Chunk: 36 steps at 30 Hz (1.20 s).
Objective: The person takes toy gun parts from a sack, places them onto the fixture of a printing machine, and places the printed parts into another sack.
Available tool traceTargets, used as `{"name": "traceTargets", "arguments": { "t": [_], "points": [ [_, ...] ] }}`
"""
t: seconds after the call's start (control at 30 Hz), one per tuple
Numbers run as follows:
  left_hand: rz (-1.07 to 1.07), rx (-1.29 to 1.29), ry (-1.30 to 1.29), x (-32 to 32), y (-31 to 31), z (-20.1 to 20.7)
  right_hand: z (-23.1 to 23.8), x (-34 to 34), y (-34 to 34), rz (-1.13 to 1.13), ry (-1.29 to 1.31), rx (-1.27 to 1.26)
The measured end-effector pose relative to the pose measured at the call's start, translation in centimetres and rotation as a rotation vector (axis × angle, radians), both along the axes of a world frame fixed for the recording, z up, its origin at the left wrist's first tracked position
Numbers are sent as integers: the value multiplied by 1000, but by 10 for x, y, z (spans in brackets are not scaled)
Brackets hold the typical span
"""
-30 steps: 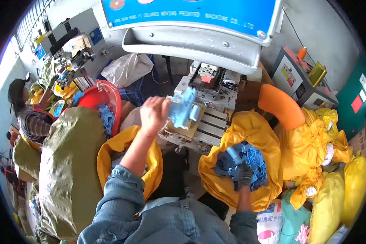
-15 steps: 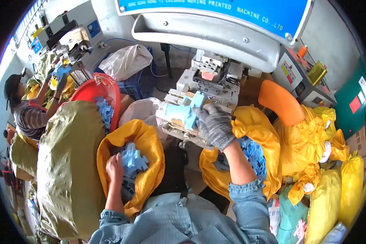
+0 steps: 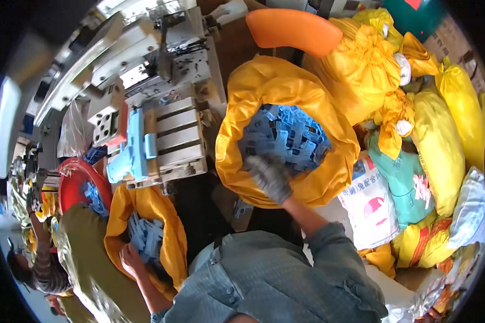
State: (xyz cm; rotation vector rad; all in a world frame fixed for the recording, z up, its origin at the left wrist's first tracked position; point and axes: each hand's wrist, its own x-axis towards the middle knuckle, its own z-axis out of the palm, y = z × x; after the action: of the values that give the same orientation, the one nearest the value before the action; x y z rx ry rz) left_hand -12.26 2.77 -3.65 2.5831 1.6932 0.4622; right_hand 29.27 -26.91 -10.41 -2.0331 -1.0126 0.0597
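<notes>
Leave blue toy gun (image 3: 137,148) undisturbed at left end of machine bed (image 3: 181,155). Move right hand (image 3: 270,176) gently over near rim of right yellow bag (image 3: 344,161), with left hand (image 3: 131,259) at left rim of left yellow bag (image 3: 173,237); cannot tell grip of either.

One view: head-worn fisheye, left of its pair, pitched steeply down over the wearer's shirt (image 3: 269,274) at the near edge. Close on open yellow sack (image 3: 344,156), wide enough for machine (image 3: 179,128) far left, tied bags (image 3: 439,153) right.
</notes>
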Motion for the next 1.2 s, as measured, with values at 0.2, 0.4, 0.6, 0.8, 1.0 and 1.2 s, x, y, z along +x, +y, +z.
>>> {"name": "traceTargets", "arguments": {
  "t": [0.2,0.4,0.6,0.8,1.0,1.2],
  "points": [
    [-149,-30,-98,66,-24,29,-162,114,-44,-563,295,-450],
    [-544,-422,-260,164,-103,44,-189,112,-45,-528,347,-460],
    [-1185,-255,-23,280,-177,22,3,16,-55,-258,460,-213],
    [-1050,-981,-411,327,-212,-11,31,-27,-79,-29,617,271],
    [-351,-2055,-996,314,-201,-7,71,-23,-107,-367,633,614],
    [-82,-2076,-1303,319,-205,-21,100,-70,-82,-145,163,10]
  ]
}}
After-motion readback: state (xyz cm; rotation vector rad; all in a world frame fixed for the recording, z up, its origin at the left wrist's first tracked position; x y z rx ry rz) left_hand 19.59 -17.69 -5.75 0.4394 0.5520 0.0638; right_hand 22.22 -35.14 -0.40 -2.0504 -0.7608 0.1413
